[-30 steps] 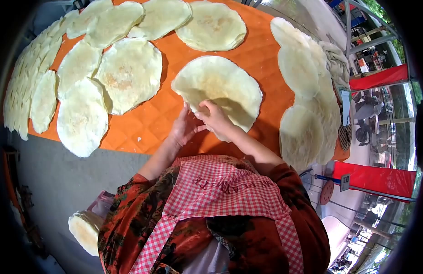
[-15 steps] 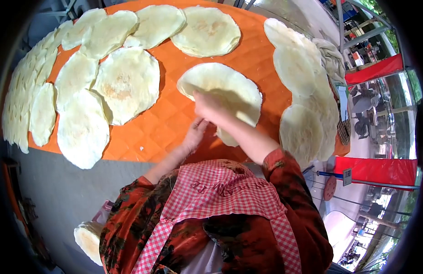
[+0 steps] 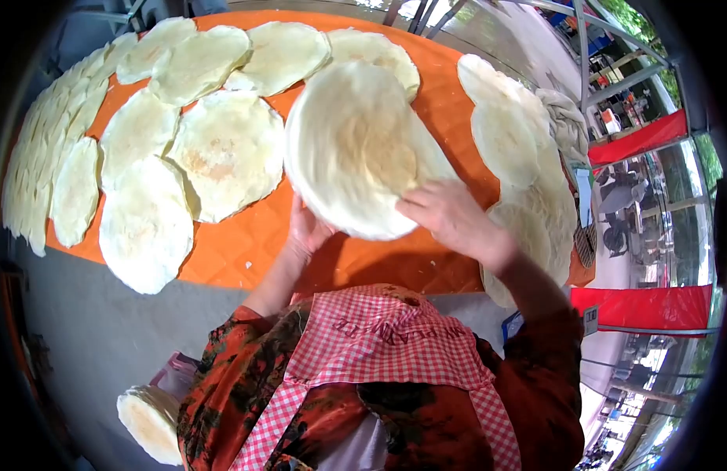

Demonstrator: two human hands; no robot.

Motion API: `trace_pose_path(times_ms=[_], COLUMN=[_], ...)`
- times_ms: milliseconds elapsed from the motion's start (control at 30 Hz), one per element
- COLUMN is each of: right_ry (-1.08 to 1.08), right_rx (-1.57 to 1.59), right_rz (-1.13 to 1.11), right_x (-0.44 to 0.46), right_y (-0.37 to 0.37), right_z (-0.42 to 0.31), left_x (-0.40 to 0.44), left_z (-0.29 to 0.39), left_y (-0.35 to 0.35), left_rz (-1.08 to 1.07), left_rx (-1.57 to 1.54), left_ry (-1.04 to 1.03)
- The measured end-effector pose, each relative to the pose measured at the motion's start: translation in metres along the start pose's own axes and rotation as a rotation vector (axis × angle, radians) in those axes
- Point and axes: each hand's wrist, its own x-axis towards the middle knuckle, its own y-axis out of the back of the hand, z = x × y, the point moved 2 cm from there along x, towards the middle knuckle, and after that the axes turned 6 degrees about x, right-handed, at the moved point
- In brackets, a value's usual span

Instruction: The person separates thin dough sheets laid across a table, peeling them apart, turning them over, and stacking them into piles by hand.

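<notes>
A large, thin, pale flatbread (image 3: 352,133) with light brown patches is lifted in front of me, tilted and slightly blurred. My right hand (image 3: 458,220) is closed on its near right edge, fingers pinched on the sheet. At the lower left edge, my left hand (image 3: 307,229) holds the bread from beneath, some of its fingers hidden behind it. Another flatbread (image 3: 379,49) lies partly covered behind the lifted one. Just left of my left hand lies a round flatbread (image 3: 226,153) with a browned centre.
An orange cloth (image 3: 246,251) covers the table. Overlapping flatbreads (image 3: 53,141) line the left side, and more flatbreads (image 3: 509,141) lie along the right. A grey cloth (image 3: 564,118) rests at the right edge. Below the table's left side is a stack of flatbreads (image 3: 147,420).
The flatbread that lay folded on the table is now raised and opened out. My right hand has moved right along its edge, and my left hand has shifted left.
</notes>
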Motion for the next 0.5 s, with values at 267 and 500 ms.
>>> trace_pose_path(times_ms=[267, 500], right_ry=[-0.434, -0.565], right_rx=[0.784, 0.729], right_rz=[0.173, 0.308], right_x=[0.001, 0.041], right_y=[-0.155, -0.187], right_z=[-0.001, -0.015], left_x=[-0.016, -0.027], left_z=[-0.026, -0.028], left_y=[0.01, 0.003], left_rz=[0.175, 0.262], left_rx=[0.065, 0.141], left_ry=[-0.008, 0.039])
